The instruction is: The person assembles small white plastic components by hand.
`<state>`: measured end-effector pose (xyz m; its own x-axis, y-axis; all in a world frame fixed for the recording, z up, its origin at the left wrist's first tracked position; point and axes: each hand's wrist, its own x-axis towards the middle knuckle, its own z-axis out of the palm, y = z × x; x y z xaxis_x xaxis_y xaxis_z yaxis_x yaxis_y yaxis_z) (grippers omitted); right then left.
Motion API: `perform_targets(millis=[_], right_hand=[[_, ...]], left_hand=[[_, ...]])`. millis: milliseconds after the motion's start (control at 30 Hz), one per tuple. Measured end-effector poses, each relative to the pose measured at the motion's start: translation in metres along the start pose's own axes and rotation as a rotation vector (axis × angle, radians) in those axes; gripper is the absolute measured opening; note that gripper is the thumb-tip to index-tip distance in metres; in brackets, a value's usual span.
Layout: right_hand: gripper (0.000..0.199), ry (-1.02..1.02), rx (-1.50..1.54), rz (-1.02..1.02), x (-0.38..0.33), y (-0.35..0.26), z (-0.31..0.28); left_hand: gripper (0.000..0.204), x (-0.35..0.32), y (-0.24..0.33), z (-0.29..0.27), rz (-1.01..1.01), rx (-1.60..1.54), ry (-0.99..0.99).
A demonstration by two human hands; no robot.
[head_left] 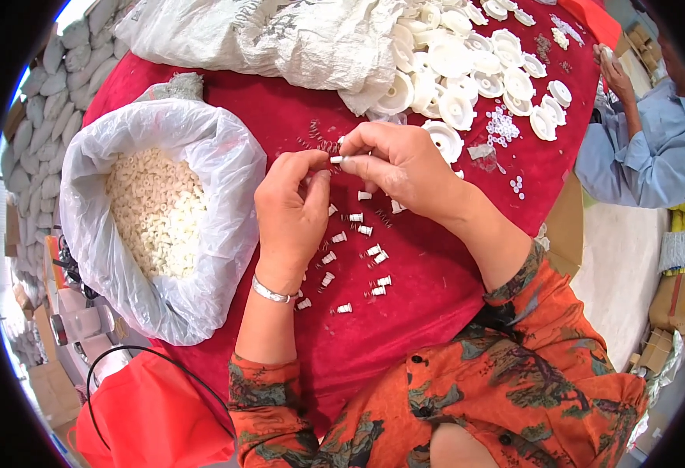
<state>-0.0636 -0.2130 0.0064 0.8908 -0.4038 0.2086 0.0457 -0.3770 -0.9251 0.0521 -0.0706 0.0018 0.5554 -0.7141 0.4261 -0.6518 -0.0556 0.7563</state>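
Observation:
My left hand point(292, 214) and my right hand point(397, 164) meet above a red cloth-covered table point(420, 312). Between their fingertips they pinch one small white plastic piece point(337, 159); my right thumb and forefinger grip it, and my left fingertips touch its other end. Whether a spring is on it is too small to tell. Below my hands, several small white pieces with springs point(354, 261) lie scattered on the cloth. A few loose thin metal springs point(319, 140) lie just beyond my fingers.
A clear plastic bag point(225, 179) of small cream plastic pieces sits at the left. A white woven sack point(280, 39) and a heap of white round plastic discs point(467, 70) lie at the back. Another person in a blue shirt point(654, 148) works at the right.

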Motion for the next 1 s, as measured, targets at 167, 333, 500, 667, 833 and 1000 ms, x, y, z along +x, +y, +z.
perform_targets(millis=[167, 333, 500, 667, 833, 1000], right_hand=[[0.012, 0.082, 0.02, 0.027, 0.004, 0.005, -0.004], [0.014, 0.058, 0.213, 0.178, 0.002, -0.006, -0.003], [0.015, -0.012, 0.422, 0.23, 0.001, -0.01, -0.006], [0.015, -0.056, 0.514, 0.233, 0.001, -0.012, -0.008], [0.018, -0.093, 0.477, 0.242, 0.001, -0.012, -0.008], [0.018, -0.151, 0.514, 0.261, 0.002, -0.011, -0.01]], left_hand=[[0.012, 0.004, 0.003, 0.011, 0.104, 0.481, -0.171], [0.009, 0.004, -0.001, 0.013, 0.098, 0.421, -0.136], [0.006, -0.001, 0.006, 0.007, -0.186, -0.237, -0.096], [0.006, -0.002, 0.006, 0.002, -0.319, -0.428, -0.127], [0.008, -0.001, 0.012, -0.001, -0.333, -0.541, -0.117], [0.009, -0.002, 0.011, -0.003, -0.273, -0.551, -0.178]])
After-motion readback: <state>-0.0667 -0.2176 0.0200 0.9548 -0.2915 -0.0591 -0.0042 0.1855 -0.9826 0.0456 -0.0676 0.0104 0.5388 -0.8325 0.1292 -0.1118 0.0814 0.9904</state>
